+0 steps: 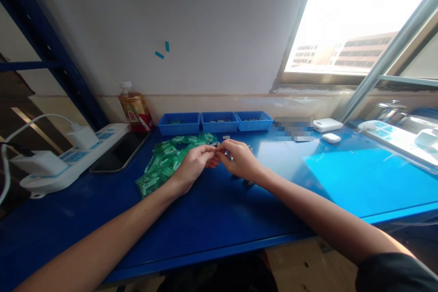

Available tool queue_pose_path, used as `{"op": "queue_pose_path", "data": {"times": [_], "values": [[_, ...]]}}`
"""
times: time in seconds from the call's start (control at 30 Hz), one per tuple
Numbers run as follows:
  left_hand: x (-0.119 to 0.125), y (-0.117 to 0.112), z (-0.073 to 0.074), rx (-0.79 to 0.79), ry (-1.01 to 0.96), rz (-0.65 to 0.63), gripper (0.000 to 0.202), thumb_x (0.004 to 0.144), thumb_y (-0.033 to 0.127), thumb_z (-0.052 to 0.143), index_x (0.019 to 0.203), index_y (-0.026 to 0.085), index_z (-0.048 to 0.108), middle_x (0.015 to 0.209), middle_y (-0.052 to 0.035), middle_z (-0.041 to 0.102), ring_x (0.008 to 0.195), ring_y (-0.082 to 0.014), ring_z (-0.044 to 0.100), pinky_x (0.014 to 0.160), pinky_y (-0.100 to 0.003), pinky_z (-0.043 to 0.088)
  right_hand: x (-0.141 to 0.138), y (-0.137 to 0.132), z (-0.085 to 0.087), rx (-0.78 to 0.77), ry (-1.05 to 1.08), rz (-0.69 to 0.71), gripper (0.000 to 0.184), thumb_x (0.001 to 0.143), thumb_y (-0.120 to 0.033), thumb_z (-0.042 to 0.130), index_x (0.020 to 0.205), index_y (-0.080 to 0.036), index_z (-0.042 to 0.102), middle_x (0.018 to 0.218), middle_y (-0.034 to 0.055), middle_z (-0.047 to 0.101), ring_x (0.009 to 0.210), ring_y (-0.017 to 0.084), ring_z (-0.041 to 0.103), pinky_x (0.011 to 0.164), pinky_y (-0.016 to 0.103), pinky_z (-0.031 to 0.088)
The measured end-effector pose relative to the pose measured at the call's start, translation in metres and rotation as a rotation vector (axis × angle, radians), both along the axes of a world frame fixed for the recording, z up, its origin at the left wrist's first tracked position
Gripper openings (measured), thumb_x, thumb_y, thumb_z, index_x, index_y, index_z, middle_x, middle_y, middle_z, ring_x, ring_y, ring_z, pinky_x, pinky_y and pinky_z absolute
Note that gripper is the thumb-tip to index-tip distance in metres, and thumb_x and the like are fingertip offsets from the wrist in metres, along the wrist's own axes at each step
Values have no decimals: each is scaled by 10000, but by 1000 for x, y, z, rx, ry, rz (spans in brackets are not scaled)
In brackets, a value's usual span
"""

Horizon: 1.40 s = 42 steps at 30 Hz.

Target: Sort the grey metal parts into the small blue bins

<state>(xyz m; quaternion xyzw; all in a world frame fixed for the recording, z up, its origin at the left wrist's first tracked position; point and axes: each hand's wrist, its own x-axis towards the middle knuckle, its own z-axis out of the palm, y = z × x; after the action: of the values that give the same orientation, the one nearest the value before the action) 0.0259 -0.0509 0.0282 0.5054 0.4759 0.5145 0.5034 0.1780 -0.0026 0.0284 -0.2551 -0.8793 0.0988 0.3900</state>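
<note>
Small metal part [216,145]: pinched btwn my left hand [194,162] & right hand [239,159] fingertips, above green packets [164,162] on blue table [219,210].

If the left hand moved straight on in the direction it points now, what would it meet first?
The left hand points toward the right hand, and their fingertips already meet over a small part too small to identify, so it would press into that hand first.

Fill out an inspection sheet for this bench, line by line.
Surface: blue table, glare at its right.
Job's things: small metal part pinched between both hands; green packets heaped beside the left hand.
Clutter: three blue trays, bottle, phone, white cases.
Grippers: left hand and right hand, fingertips meeting.
Cables: white cable at the power strip.
Surroundings: wall, window, blue shelving.
</note>
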Motion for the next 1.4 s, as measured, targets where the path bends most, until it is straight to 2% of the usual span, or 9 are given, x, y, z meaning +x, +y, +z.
{"op": "queue_pose_path", "data": {"times": [0.1, 0.2, 0.3, 0.43, 0.57, 0.7, 1.03, 1.23, 1.4], "values": [[-3, 1, 1, 20, 73, 38, 260, 791, 295, 553, 1000, 141, 572, 754, -44, 669, 707, -171, 631, 689, -291, 486, 4, 6, 3, 13, -34, -18, 75, 835, -166, 544, 817, -176, 616, 774, 23, 638, 704, 131, 583, 638, 215, 414], [-9, 0, 2, 197, 442, 58, 250, 825, 311, 513, 1019, 171, 586, 796, -43, 668, 750, -195, 636, 721, -321, 494, 15, 33, 11, 38, -105, -132, 113, 856, -242, 550, 805, -174, 624, 791, 34, 653, 716, 146, 592, 660, 231, 413], [-15, 0, 0, 428, 871, 4, 215, 851, 299, 483, 961, 193, 634, 901, -57, 654, 862, -214, 616, 812, -342, 473, 31, 81, 24, 65, -117, -399, 181, 858, -311, 550, 805, -161, 638, 757, 55, 660, 707, 184, 598, 663, 267, 412], [-21, 3, -4, 529, 1080, -69, 265, 830, 157, 444, 1002, 184, 644, 1028, -78, 621, 1006, -231, 564, 916, -361, 444, 46, 129, 32, 34, -59, -709, 275, 903, -307, 446, 979, -130, 641, 902, 120, 685, 864, 254, 615, 753, 326, 428], [-24, 3, -2, 507, 1187, -112, 362, 775, 43, 421, 1026, 177, 644, 1003, -93, 610, 977, -232, 559, 887, -357, 457, 50, 115, 12, 62, -164, -518, 299, 904, -186, 368, 1100, -121, 584, 991, 134, 676, 927, 250, 612, 786, 320, 427], [-24, 2, 1, 479, 1220, -147, 217, 834, 158, 466, 950, 178, 649, 955, -93, 615, 949, -244, 566, 847, -361, 458, 47, 74, -4, 75, -206, -373, 313, 837, -85, 364, 1073, -128, 565, 914, 116, 672, 845, 240, 619, 708, 298, 421], [-19, 2, -2, 468, 1067, -96, 128, 805, 229, 523, 870, 189, 625, 838, -60, 635, 777, -200, 603, 705, -298, 452, 14, 25, 4, 48, -278, -205, 308, 795, -39, 392, 1035, -155, 547, 938, 92, 653, 810, 205, 603, 677, 265, 407], [-15, -3, 7, 386, 714, 20, 183, 831, 289, 517, 994, 213, 483, 781, 2, 635, 678, -147, 609, 633, -248, 458, 13, 3, 10, 113, -324, 50, 212, 884, -181, 465, 1084, -165, 534, 941, 81, 630, 902, 208, 585, 745, 284, 427], [-13, -2, 4, 384, 603, 104, 171, 843, 322, 514, 958, 208, 457, 766, 5, 634, 696, -145, 615, 640, -246, 451, 15, 3, 9, 154, -265, 55, 229, 839, -276, 580, 1041, -175, 548, 943, 74, 629, 906, 211, 575, 790, 311, 431]]}}
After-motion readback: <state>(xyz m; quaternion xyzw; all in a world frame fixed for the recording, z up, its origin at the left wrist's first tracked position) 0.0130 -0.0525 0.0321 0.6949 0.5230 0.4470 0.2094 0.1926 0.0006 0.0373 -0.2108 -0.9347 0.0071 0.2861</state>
